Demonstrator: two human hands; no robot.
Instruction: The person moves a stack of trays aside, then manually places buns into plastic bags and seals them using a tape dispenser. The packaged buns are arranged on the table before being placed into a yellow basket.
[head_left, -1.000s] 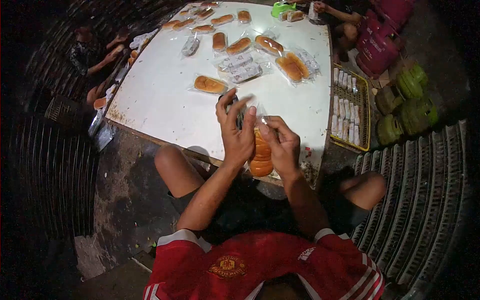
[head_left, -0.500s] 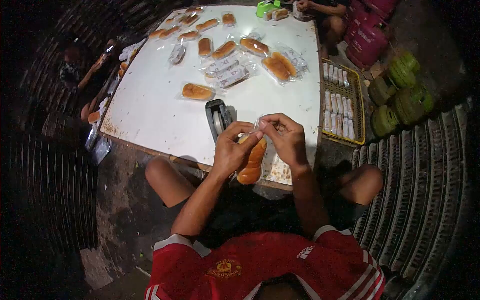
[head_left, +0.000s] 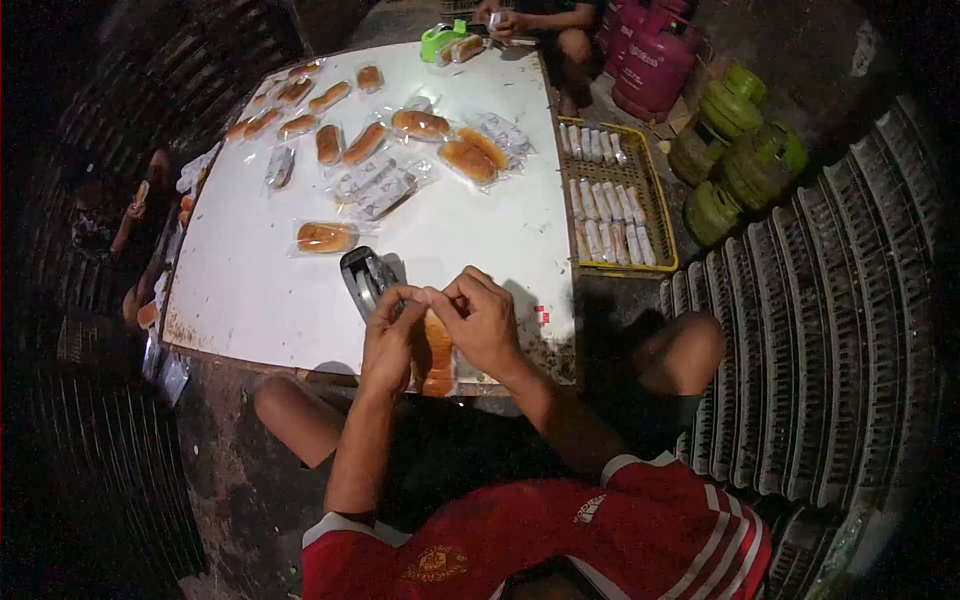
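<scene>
My left hand point(head_left: 388, 338) and my right hand point(head_left: 487, 320) meet at the near edge of the white table point(head_left: 260, 290). Together they pinch the top of a clear bag holding a long brown bread roll point(head_left: 437, 355), which hangs upright between them. A dark tape dispenser point(head_left: 362, 279) stands on the table just beyond my left hand. A single bagged roll point(head_left: 324, 237) lies farther up the table.
Several bagged rolls point(head_left: 420, 124) and flat packets point(head_left: 375, 185) lie across the far half. A yellow wire tray point(head_left: 613, 195) of white packets sits to the right. Pink point(head_left: 650, 55) and green gas cylinders point(head_left: 735, 150) stand beyond. Other people sit at the far end point(head_left: 530, 20) and the left point(head_left: 130, 215).
My hands have drawn together over the bag's top, and the roll now hangs upright instead of slanted. The view has shifted, so the table sits further left and lower.
</scene>
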